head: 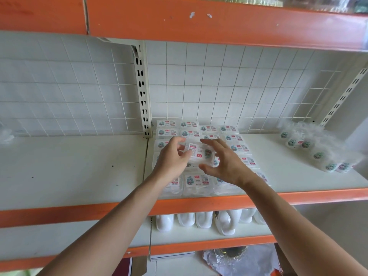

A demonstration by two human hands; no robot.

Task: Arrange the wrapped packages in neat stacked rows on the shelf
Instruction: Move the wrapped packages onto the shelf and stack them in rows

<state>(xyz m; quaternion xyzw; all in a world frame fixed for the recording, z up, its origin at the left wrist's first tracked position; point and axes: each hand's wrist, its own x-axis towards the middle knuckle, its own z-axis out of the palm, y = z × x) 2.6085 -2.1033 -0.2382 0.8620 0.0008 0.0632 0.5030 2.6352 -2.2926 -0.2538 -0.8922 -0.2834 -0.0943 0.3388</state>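
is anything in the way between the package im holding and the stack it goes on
Nothing visible is. The package, gripped by the left hand and right hand, hangs right above the stacked rows on the shelf; the hands hide the exact spot beneath it.

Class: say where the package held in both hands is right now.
In the head view, the package is at centre frame, held between the left hand and right hand, above the stacked rows.
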